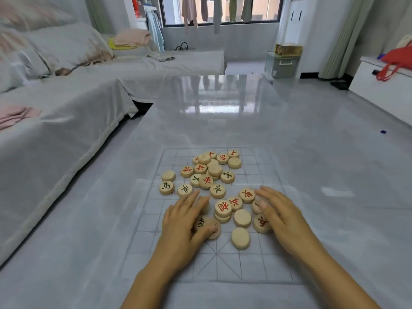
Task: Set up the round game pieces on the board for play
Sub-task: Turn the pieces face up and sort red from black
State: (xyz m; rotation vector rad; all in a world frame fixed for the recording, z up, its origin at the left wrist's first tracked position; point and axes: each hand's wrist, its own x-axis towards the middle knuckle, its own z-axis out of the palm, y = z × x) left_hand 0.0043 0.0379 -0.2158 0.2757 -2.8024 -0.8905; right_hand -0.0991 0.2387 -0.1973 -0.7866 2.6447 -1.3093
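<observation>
Glossy grey tabletop, by which everything is carried, extending far beyond both hands; sofa draped in white cloth, seen well off to the left of the left hand; gridded board, laid flat on the tabletop beneath both hands, its diagonal-crossed square shown on the near side of the two grips.

Left hand, laid palm down on the board; its grip is wide, the fingers held straight and flat over a few pieces.

Right hand, likewise laid palm down; its grip is wide, the fingers stretched forward.

Round game pieces, left unsorted on the board; the larger share is piled loosely just beyond the fingertips of both hands, some discs overlapping; the remainder is scattered between the two grips; red characters, dark characters and blank faces are all shown upward.

Short stack topped by a red character, set between the grips, nearer the left one; two blank discs, placed between the grips, one nearer the wrists than the other; dark-marked disc, touched by the left thumb and partly hidden under it; red-marked disc, touching the inner edge of the right hand; dark-marked outlier, lying beyond and to the left of the left grip.
</observation>
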